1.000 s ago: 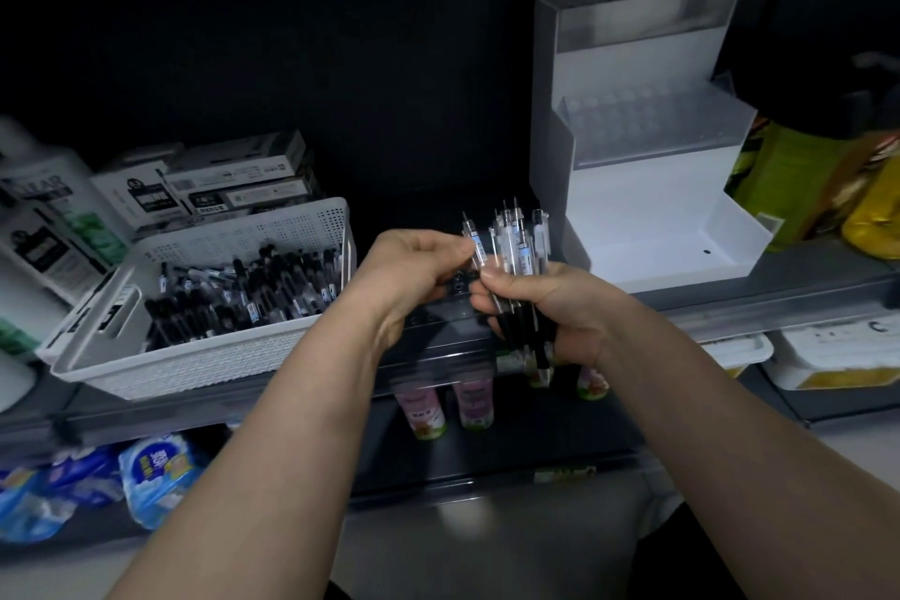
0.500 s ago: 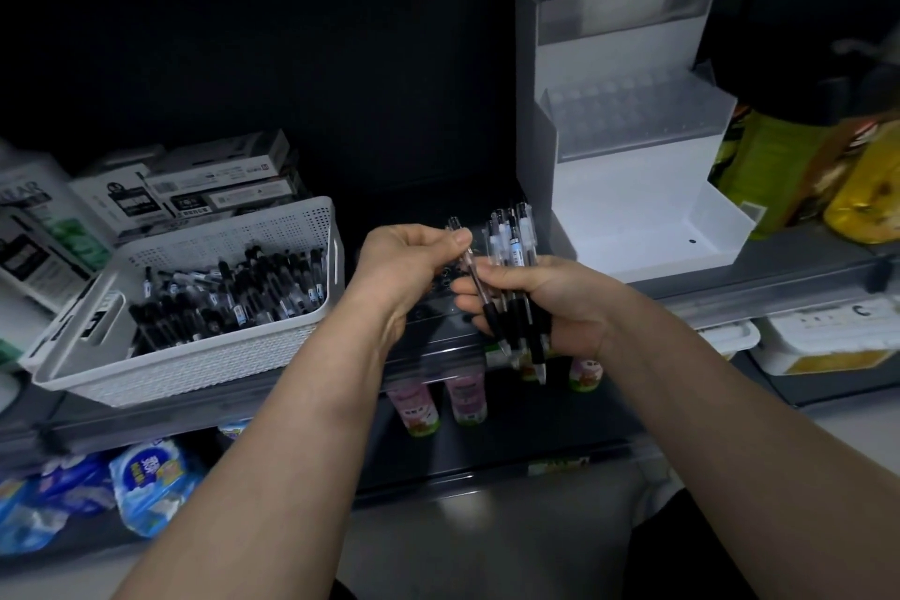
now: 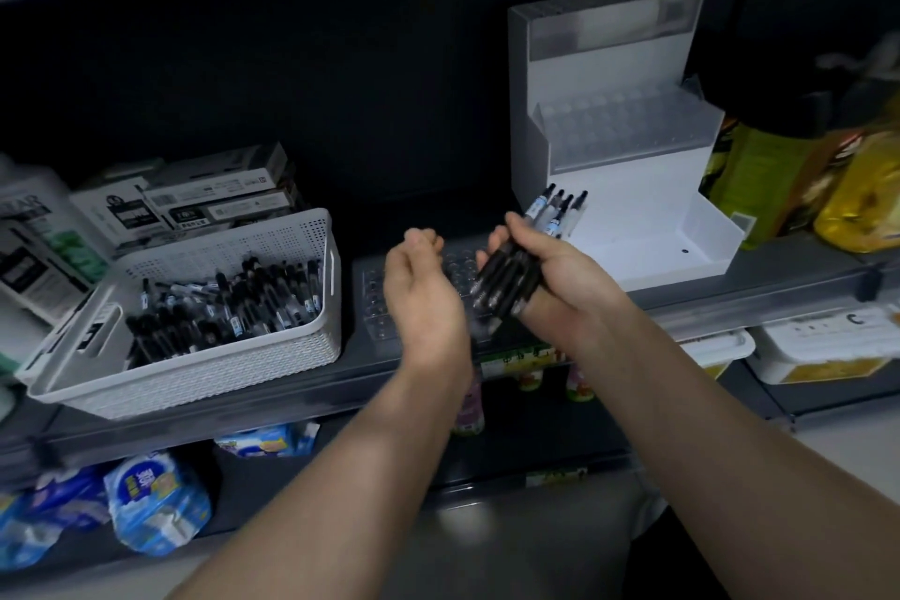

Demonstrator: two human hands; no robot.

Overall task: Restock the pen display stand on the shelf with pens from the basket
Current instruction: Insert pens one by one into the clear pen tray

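Now right hand (image 3: 565,278) grips a pen bundle (image 3: 509,280); left hand (image 3: 421,292), loosely curled, looks empty. Basket (image 3: 195,385) at 9 o'clock, stand (image 3: 628,195) at 2 o'clock. Loading underway; next, likely slot each upright into stand.

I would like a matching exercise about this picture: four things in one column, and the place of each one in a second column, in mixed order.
Things:
1. basket
2. display stand
3. bundle of pens
4. yellow bottle

Places:
A. in the right hand
B. at the far right of the shelf
C. on the left of the shelf
D. upright, just beyond the right hand

Pairs: 1-C, 2-D, 3-A, 4-B
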